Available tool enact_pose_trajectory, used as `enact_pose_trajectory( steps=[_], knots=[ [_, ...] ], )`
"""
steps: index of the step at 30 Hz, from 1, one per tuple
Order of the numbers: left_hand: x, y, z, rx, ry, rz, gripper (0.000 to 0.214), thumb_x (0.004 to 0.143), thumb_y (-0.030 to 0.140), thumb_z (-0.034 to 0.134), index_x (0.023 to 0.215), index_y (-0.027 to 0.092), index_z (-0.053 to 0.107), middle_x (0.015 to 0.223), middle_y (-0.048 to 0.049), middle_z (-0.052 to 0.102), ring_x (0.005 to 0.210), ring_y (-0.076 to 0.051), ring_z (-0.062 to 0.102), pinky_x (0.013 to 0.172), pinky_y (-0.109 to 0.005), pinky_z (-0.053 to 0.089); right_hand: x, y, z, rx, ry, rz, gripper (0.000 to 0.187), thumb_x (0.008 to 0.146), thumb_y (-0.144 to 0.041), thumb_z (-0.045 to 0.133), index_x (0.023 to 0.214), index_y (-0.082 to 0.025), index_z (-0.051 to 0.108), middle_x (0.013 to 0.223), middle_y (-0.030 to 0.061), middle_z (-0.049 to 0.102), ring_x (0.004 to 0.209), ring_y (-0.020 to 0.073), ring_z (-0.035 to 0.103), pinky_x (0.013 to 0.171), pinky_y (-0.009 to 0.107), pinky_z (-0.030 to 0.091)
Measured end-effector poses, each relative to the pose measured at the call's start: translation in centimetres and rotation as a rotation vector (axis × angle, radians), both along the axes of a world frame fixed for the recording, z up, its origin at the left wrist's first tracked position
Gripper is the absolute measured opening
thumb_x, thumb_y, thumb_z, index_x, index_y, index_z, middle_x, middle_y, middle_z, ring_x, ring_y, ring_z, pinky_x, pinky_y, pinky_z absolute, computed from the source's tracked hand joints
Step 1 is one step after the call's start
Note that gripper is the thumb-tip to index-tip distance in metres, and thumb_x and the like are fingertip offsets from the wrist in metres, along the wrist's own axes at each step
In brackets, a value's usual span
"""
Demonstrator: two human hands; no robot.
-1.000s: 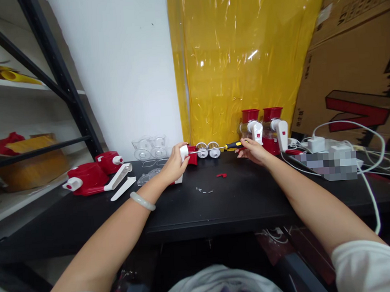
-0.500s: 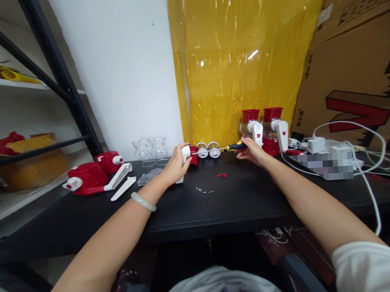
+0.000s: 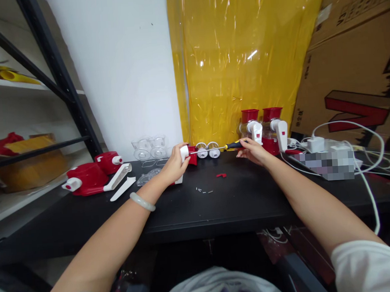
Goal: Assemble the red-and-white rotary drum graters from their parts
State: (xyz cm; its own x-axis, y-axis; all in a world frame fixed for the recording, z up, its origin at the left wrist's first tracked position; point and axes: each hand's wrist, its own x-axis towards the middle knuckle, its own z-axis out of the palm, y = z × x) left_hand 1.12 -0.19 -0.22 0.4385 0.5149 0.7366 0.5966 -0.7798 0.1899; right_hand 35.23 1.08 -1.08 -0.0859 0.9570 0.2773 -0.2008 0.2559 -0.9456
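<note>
My left hand (image 3: pixel 176 162) is closed round a white cylindrical part (image 3: pixel 184 153), held a little above the black table. A red part (image 3: pixel 192 155) shows just to the right of it; I cannot tell whether the two are joined. Closed on the handle of a yellow-and-black screwdriver (image 3: pixel 233 145), my right hand (image 3: pixel 252 151) points its long shaft leftward, with the tip at the white part. Several small screws (image 3: pixel 204 191) and a small red piece (image 3: pixel 221 175) lie on the table in front of my hands.
Red housings (image 3: pixel 87 178) and white handle pieces (image 3: pixel 123 189) lie at left, near clear plastic parts (image 3: pixel 149 153). Two white-ended cylinders (image 3: pixel 208 150) stand behind the screwdriver. Red-and-white machines (image 3: pixel 273 130) stand at right, beside white cables (image 3: pixel 371 188) and a cardboard box (image 3: pixel 345 75).
The screwdriver's handle end has risen slightly, with my right hand shifting a little. My left hand and the white part have moved very slightly left.
</note>
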Motion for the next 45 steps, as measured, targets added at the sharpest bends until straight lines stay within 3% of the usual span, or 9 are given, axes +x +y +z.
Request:
enact_pose_trajectory(
  steps=[7,15,18,21,27,33,45],
  knots=[
    [0.14,-0.24,0.02,0.020,0.022,-0.009,0.050,0.090,0.025,0.048,0.134,0.014,0.027,0.133,-0.0182,0.041,0.130,-0.027,0.042,0.109,-0.046,0.036,0.11,0.18,-0.13,-0.001,-0.034,0.001,0.033,0.085,-0.050,0.060,0.080,-0.021,0.045,0.052,-0.0053,0.059,0.037,0.0080,0.053,0.057,0.025,0.054],
    [0.15,-0.28,0.08,0.027,0.043,-0.007,0.049,0.091,0.025,0.047,0.134,0.013,0.027,0.133,-0.0195,0.042,0.129,-0.027,0.043,0.109,-0.046,0.036,-0.07,-0.04,0.06,0.095,-0.189,-0.169,0.044,0.080,-0.063,0.058,0.072,-0.022,0.045,0.032,-0.0096,0.041,0.025,0.0058,0.035,0.051,0.024,0.053],
    [0.22,-0.25,0.06,0.020,0.031,-0.016,0.050,0.091,0.026,0.048,0.134,0.014,0.027,0.133,-0.0188,0.042,0.129,-0.027,0.043,0.109,-0.046,0.035,-0.18,0.21,-0.10,0.099,-0.232,-0.210,0.045,0.079,-0.064,0.058,0.072,-0.022,0.045,0.036,-0.0079,0.045,0.028,0.0065,0.039,0.048,0.024,0.052],
    [0.31,-0.16,0.02,0.001,0.010,-0.028,0.050,0.091,0.028,0.048,0.134,0.015,0.028,0.133,-0.0181,0.042,0.129,-0.026,0.043,0.110,-0.044,0.035,-0.42,0.39,-0.17,0.019,-0.169,-0.216,0.038,0.083,-0.059,0.057,0.080,-0.022,0.045,0.051,-0.0046,0.058,0.037,0.0098,0.053,0.046,0.024,0.051],
    [0.31,-0.10,0.04,-0.045,-0.013,-0.017,0.049,0.092,0.031,0.047,0.133,0.014,0.028,0.132,-0.0175,0.043,0.129,-0.025,0.043,0.109,-0.043,0.036,-0.36,-0.15,0.30,-0.001,0.125,-0.016,0.019,0.080,-0.032,0.058,0.094,-0.027,0.046,0.080,-0.0041,0.063,0.063,0.0154,0.069,0.057,0.029,0.055],
    [0.23,-0.25,0.07,-0.045,-0.029,-0.016,0.048,0.092,0.032,0.046,0.133,0.014,0.028,0.133,-0.0174,0.042,0.129,-0.025,0.043,0.109,-0.043,0.035,-0.15,-0.26,0.32,0.027,0.134,0.053,0.019,0.081,-0.029,0.063,0.093,-0.026,0.049,0.081,-0.0028,0.065,0.069,0.0154,0.070,0.063,0.029,0.055],
    [0.13,-0.12,0.01,-0.003,0.001,0.000,0.048,0.093,0.031,0.047,0.134,0.015,0.028,0.132,-0.0178,0.043,0.129,-0.026,0.043,0.109,-0.045,0.036,-0.21,-0.22,0.38,-0.009,0.012,-0.053,0.024,0.087,-0.043,0.060,0.087,-0.021,0.049,0.070,-0.0016,0.068,0.047,0.0095,0.063,0.056,0.024,0.054]
  ],
)
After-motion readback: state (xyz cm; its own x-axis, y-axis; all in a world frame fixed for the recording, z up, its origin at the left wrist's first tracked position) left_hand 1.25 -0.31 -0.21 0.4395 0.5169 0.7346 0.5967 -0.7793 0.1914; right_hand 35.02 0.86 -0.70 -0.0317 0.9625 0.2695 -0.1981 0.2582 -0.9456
